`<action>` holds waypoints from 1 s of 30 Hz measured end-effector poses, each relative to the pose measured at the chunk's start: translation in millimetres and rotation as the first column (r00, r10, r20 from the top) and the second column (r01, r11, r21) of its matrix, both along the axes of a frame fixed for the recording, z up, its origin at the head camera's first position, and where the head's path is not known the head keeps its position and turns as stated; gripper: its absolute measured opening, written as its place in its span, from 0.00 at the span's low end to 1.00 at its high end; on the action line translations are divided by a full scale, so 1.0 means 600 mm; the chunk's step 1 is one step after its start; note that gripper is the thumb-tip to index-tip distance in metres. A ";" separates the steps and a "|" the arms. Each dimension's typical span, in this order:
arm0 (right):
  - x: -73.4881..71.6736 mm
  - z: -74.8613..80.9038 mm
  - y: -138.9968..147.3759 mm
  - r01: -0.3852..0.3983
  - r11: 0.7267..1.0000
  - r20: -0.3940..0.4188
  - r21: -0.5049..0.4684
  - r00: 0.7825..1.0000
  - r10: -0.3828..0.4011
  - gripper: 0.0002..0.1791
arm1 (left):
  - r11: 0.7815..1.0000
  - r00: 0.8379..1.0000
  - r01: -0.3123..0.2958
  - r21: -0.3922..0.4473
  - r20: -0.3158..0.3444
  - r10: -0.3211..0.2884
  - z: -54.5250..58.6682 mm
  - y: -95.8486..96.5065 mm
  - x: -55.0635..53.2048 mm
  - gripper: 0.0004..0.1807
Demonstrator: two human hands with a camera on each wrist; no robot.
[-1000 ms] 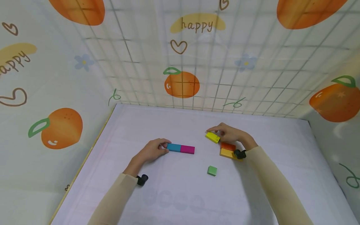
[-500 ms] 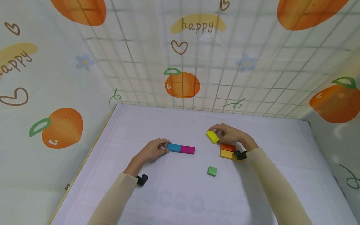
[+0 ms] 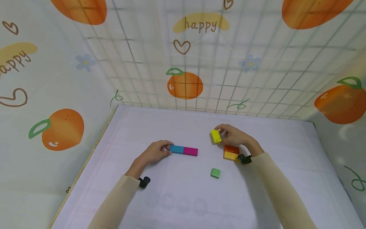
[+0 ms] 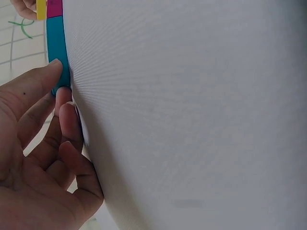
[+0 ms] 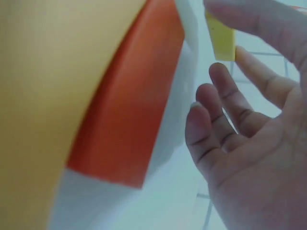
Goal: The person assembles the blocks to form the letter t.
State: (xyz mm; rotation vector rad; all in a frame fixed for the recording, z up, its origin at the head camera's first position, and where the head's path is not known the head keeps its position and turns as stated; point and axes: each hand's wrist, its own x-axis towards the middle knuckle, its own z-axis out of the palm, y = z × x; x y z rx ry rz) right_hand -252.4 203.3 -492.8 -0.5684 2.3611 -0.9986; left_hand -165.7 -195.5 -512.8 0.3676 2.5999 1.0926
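Observation:
On the white table, a blue block [image 3: 176, 149] lies end to end with a magenta block [image 3: 190, 151], forming one row. My left hand [image 3: 154, 152] pinches the blue block's left end; in the left wrist view the thumb [image 4: 56, 71] presses its side. Right of this row, my right hand [image 3: 233, 135] grips a bright yellow block [image 3: 216, 136] between thumb and index finger. The right wrist view has that yellow block [image 5: 223, 40] at the top, with the other fingers loosely bent below it.
Close below the right hand lie an orange-red block [image 3: 232, 149] and an amber block [image 3: 230, 155] side by side, the amber one partly behind the wrist camera [image 3: 244, 159]. A small green block [image 3: 215, 173] sits nearer the front. A patterned curtain [image 3: 154, 63] stands behind the table.
The right hand has turned the yellow block from a slant to pointing nearly away from me, shifting it slightly. The left hand and the blue and magenta blocks have stayed put.

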 end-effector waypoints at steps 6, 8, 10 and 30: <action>0.014 0.006 -0.010 0.055 0.998 -0.012 -0.036 0.998 -0.056 0.34 | 1.000 1.000 0.003 0.004 -0.004 -0.003 -0.002 -0.001 -0.002 0.18; 0.016 0.005 -0.013 0.072 0.997 -0.021 -0.037 0.997 -0.073 0.35 | 1.000 1.000 0.006 0.002 -0.005 -0.006 -0.002 -0.001 -0.002 0.18; 0.018 0.004 -0.015 0.086 0.996 -0.037 -0.031 0.996 -0.087 0.35 | 1.000 1.000 0.008 -0.002 -0.005 -0.008 -0.002 -0.001 -0.002 0.18; 0.037 0.019 -0.057 0.105 0.990 -0.109 -0.097 0.987 -0.116 0.36 | 1.000 1.000 0.005 0.008 0.006 -0.005 -0.001 -0.002 -0.001 0.18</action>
